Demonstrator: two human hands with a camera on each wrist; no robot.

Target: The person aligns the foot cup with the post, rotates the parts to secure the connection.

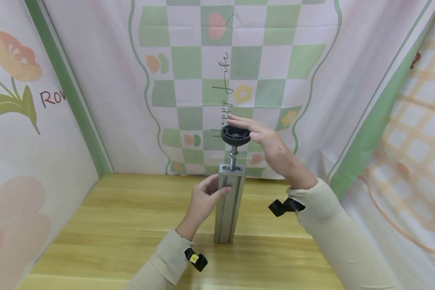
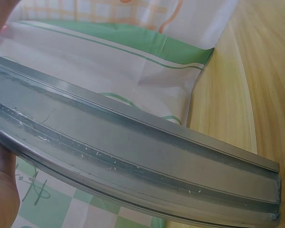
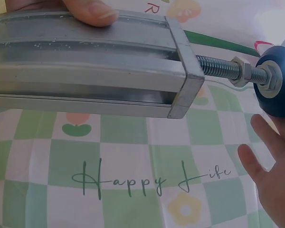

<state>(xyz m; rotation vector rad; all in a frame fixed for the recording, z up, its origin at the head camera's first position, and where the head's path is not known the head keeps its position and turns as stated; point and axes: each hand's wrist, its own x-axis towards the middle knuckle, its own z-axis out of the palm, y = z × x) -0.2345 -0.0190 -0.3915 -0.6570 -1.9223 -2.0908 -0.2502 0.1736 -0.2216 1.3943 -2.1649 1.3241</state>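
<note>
An aluminium profile [image 1: 227,211] stands upright on the wooden table, slotted along its sides, with an end plate [image 1: 232,170] screwed on top. My left hand [image 1: 202,201] grips it near the top, thumb across the front face. A threaded rod [image 3: 218,66] with a hex nut [image 3: 242,70] rises from the plate and carries a black round levelling foot [image 1: 235,136]. Against the right and far side of the foot's rim is my right hand [image 1: 275,149], its fingers stretched out rather than curled round it. In the left wrist view the profile's slotted side [image 2: 133,142] fills the middle.
The wooden table [image 1: 137,225] spreads around the profile's base. Behind it hangs a green-and-white checked cloth [image 1: 188,60], with printed cloth walls on the left [image 1: 29,153] and right [image 1: 406,161]. Black wrist mounts [image 1: 284,206] sit on both sleeves.
</note>
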